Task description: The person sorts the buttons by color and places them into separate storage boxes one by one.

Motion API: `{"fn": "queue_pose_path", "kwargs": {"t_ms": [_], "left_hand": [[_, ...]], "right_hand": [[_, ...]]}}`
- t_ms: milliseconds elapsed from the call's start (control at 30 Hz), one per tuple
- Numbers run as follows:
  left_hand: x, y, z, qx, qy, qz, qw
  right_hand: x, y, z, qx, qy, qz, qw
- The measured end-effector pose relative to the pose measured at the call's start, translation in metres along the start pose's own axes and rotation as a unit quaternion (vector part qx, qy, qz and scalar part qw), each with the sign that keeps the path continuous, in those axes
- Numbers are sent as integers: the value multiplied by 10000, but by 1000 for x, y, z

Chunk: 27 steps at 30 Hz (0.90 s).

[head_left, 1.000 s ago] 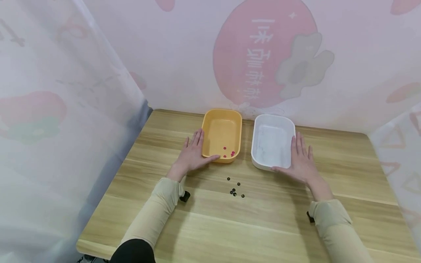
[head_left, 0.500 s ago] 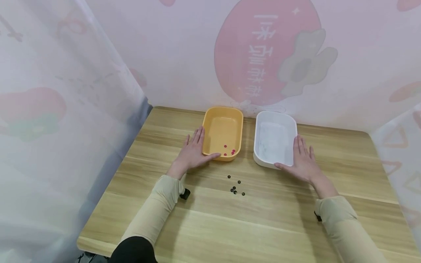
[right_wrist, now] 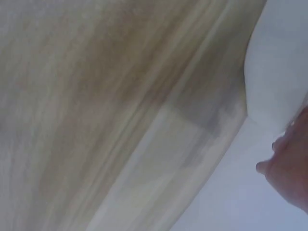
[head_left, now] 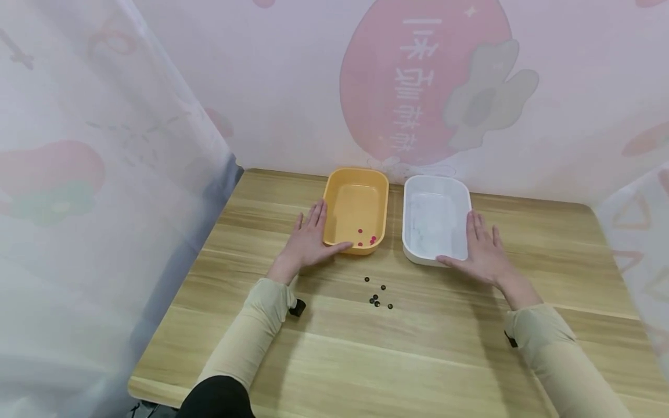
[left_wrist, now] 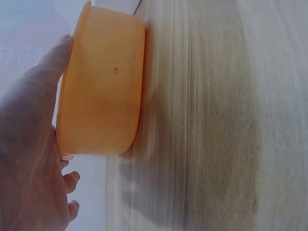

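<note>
My left hand lies along the left side and near corner of a yellow-orange plastic bin, fingers straight, thumb across its near rim. The left wrist view shows that hand beside the outer wall of the bin. My right hand touches the right side and near corner of a white plastic bin, fingers straight. Several small red round pieces lie in the near end of the yellow-orange bin. Several small black round pieces are loose on the table in front of the bins.
Both bins stand side by side, a narrow gap apart, near the back edge of the wooden table. A printed pink-and-white curtain hangs right behind the table, and another curtain borders its left side.
The head view has shifted slightly. My right wrist has swung a little to the right, with the hand still at the white bin. My left hand stays at the yellow-orange bin.
</note>
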State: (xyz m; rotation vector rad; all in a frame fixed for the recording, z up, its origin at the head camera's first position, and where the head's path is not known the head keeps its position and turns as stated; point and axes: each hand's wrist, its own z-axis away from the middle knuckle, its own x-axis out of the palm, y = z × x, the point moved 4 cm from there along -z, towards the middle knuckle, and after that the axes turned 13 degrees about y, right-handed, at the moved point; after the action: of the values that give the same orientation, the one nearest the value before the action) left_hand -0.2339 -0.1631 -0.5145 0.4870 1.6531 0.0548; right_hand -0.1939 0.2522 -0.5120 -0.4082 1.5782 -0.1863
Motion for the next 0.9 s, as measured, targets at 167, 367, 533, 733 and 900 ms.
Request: {"fn": "queue_pose_path", "kwargs": {"t_ms": [167,367,533,733,900], "left_hand": [[-1,-1,2,-60,4,6,10000],[-5,1,1,10,61,-49,10000],[-10,4,-4,159,139,-292,9994],[-10,9,-5,223,-43,-543,9983],[-11,9,-3,218,-20,-576,9981]], "right_hand": [[1,-1,-5,222,116,77,9997],[0,0,-9,264,119,135,9995],[-4,1,-7,228,197,209,9993],[-5,2,3,156,276,286,9991],[-4,-1,6,81,312,282,9991]]}}
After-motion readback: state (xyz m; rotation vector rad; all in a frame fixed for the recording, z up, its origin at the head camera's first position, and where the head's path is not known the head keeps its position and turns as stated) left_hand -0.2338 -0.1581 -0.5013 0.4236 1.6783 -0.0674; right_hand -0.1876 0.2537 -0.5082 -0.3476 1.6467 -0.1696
